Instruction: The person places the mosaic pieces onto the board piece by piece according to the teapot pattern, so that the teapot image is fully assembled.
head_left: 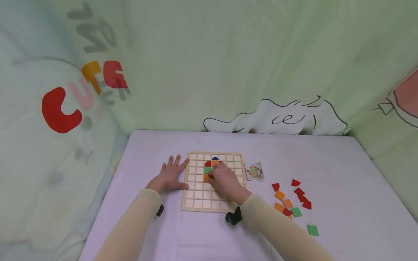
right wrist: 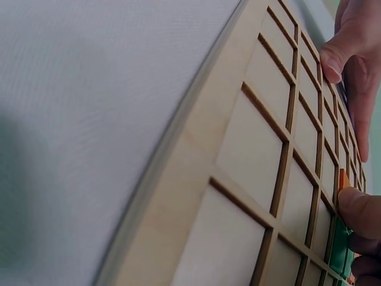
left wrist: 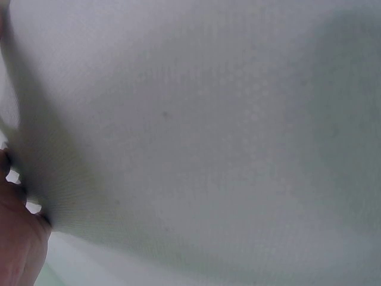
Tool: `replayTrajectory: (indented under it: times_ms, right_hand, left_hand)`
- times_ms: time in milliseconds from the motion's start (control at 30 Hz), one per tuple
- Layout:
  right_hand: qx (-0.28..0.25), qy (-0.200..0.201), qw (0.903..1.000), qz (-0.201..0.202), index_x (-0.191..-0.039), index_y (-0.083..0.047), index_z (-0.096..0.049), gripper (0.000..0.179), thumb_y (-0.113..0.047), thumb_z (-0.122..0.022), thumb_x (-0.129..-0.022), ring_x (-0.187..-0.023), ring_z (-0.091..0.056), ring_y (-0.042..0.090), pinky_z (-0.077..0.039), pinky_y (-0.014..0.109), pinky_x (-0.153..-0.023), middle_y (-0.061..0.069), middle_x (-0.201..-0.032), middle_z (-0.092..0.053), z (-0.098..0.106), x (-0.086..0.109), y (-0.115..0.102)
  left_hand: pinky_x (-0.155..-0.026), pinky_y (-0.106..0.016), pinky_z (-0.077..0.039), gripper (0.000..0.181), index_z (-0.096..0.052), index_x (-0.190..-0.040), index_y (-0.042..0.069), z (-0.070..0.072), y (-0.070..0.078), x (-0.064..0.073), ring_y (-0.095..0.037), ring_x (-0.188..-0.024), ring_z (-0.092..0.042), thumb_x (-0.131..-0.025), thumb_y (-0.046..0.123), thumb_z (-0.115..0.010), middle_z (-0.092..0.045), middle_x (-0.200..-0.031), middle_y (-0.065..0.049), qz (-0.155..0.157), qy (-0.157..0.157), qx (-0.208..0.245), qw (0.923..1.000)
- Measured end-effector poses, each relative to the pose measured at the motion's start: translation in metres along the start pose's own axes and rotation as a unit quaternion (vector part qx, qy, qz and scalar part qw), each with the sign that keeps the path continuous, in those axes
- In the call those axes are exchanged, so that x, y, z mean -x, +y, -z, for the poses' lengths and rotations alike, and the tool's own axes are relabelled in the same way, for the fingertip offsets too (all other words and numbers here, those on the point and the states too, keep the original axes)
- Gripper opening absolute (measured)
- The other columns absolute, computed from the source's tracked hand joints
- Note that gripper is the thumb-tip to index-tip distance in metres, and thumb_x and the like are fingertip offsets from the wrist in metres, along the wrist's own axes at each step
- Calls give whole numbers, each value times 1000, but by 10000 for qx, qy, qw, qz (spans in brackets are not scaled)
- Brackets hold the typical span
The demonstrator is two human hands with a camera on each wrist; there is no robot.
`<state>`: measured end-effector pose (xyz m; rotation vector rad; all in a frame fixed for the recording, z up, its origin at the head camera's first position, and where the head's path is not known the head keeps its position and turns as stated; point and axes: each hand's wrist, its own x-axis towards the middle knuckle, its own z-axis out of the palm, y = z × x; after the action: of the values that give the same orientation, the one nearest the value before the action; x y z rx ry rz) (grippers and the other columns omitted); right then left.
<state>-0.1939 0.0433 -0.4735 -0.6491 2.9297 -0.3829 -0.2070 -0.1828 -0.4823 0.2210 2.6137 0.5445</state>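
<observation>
A wooden grid board (head_left: pixel 195 204) lies on the table, with a few coloured tiles set in its upper middle cells. My left hand (head_left: pixel 170 177) lies spread at the board's left edge, fingertips and thumb touching the frame. Bent over the middle of the board, my right hand (head_left: pixel 226 181) has its thumb and curled fingers at a green tile (right wrist: pixel 340 247), which it seems to pinch. Beside the thumb is an orange tile (head_left: pixel 206 178). Above that sit a green square (head_left: pixel 207 169), a red piece (head_left: pixel 208 164) and a blue piece (head_left: pixel 215 158). The right hand covers nearby cells.
A small pattern card (head_left: pixel 254 171) lies just right of the board. Farther right, loose red pieces (head_left: pixel 295 182), orange squares (head_left: pixel 279 195) and green squares (head_left: pixel 312 230) are scattered on the pale tablecloth (head_left: pixel 346 181). A fabric backdrop stands behind the table.
</observation>
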Motion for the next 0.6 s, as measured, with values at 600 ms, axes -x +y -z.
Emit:
replayTrajectory:
  times_ms: [600]
  right_hand:
    - [-278,31,9994,187,-109,-11,-81,22,-22,-78,-91,-95,-57,18,-56,34,-84,4,-105,-70,0,4,6]
  left_hand:
    - [-126,-64,0,108,-19,-165,19,1,-1,1,-43,-159,10,-82,41,-85,2,-173,-19,-71,16,64,10000]
